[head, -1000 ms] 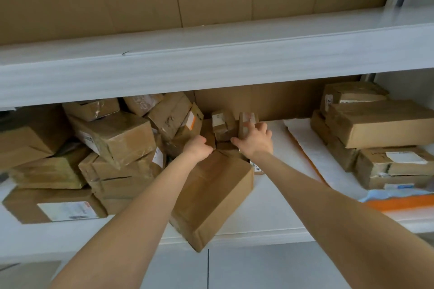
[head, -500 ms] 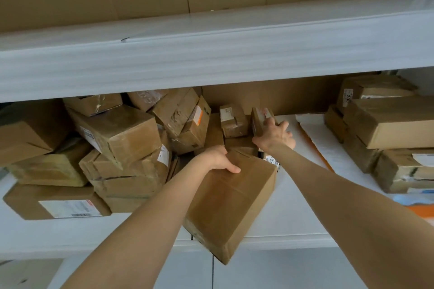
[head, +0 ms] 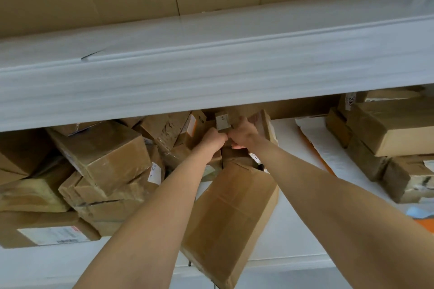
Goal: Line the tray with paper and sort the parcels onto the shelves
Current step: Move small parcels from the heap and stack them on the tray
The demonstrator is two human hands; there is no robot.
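Head camera: a person reached with both bare arms deep into the lower shelf of a white rack, under the thick front beam of the upper shelf. The left hand was curled into a loose fist against the small cartons at the back; whether it gripped anything could not be told. The right hand, touching the left, had its fingers wrapped over a small labelled parcel held high near the beam, with a flat carton leaning just beside it.

A long brown box lay tilted between the forearms, its near end jutting past the shelf's front edge. A loose heap of parcels filled the left of the shelf; a neater stack stood at the right on white paper over an orange tray edge.

The step in hand appeared to be lifting the small parcel out of the heap. Done well, it would likely call for a firm pinch, a straight draw beneath the beam, and a steadying left hand, since the neighbouring cartons looked ready to slide and the overhanging box might tip off.
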